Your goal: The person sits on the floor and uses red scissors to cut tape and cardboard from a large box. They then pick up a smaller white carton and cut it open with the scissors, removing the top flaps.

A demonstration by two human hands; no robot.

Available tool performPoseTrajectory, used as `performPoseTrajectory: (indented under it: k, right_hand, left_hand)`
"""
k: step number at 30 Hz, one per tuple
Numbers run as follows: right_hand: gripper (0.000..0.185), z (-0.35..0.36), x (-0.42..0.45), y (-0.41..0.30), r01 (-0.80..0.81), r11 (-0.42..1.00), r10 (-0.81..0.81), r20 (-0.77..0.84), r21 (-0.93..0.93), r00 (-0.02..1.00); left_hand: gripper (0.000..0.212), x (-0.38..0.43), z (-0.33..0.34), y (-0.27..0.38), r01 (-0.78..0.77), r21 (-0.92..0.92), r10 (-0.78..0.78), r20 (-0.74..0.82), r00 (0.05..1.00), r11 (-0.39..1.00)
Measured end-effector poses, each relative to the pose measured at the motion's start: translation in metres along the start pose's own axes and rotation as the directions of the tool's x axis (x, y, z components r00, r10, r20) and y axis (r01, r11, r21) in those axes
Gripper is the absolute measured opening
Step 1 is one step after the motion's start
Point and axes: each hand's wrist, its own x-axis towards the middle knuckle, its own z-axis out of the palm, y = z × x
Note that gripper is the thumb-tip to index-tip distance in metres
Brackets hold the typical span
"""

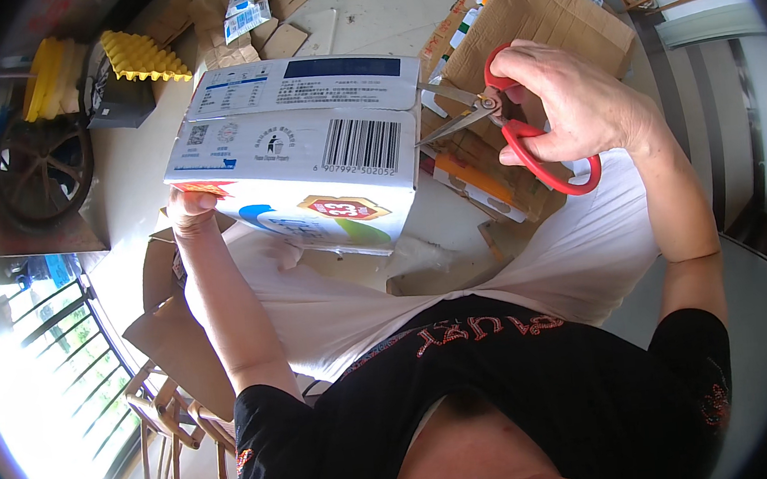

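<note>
A white printed cardboard carton (292, 134) is held tilted above my lap. My left hand (190, 207) grips its near left corner, the fingers hidden beneath it. In my right hand (559, 97) are red-handled scissors (553, 163), thumb and fingers through the loops. Their blades stand apart, with both tips at the carton's right edge; whether they touch it I cannot tell. The panel facing up bears a barcode, printed text and a seam across it.
Flattened brown cardboard (535, 14) lies on the floor beyond my right hand. Yellow egg-crate foam (143, 55) and a spoked wheel (41, 163) are at left. Cardboard scraps (284, 39) lie past the carton. A bamboo chair (167, 422) stands by the bright railing (77, 335).
</note>
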Motion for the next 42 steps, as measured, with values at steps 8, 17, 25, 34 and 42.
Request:
performPoseTrajectory:
  k: [8, 17, 25, 34, 42]
  right_hand:
    - [0.049, -0.002, 0.0, 0.0, 0.043, 0.997, -0.046, -0.04, -0.059, 0.998]
    - [0.047, 0.002, 0.0, -0.001, -0.049, 0.996, 0.049, 0.001, -0.08, 0.999]
    - [0.026, 0.009, 0.001, 0.014, 0.032, 0.982, -0.065, -0.171, -0.187, 0.983]
    - [0.029, 0.001, 0.005, 0.024, -0.009, 0.988, -0.036, -0.292, -0.153, 0.956]
    - [0.028, -0.001, 0.013, 0.015, -0.208, 0.874, 0.2, 0.065, 0.439, 0.978]
  left_hand:
    - [0.068, 0.001, 0.005, 0.002, 0.0, 0.012, 0.0, -0.013, 1.0, 1.0]
    - [0.076, 0.001, 0.009, 0.002, 0.006, 0.016, -0.006, -0.028, 1.0, 1.0]
    - [0.083, -0.001, 0.013, 0.004, 0.001, 0.035, 0.001, -0.059, 0.998, 0.999]
    - [0.091, -0.002, 0.023, 0.016, 0.01, 0.088, 0.003, -0.145, 0.989, 0.996]
    - [0.099, 0.019, 0.069, 0.03, 0.159, 0.63, 0.023, -0.271, 0.962, 0.76]
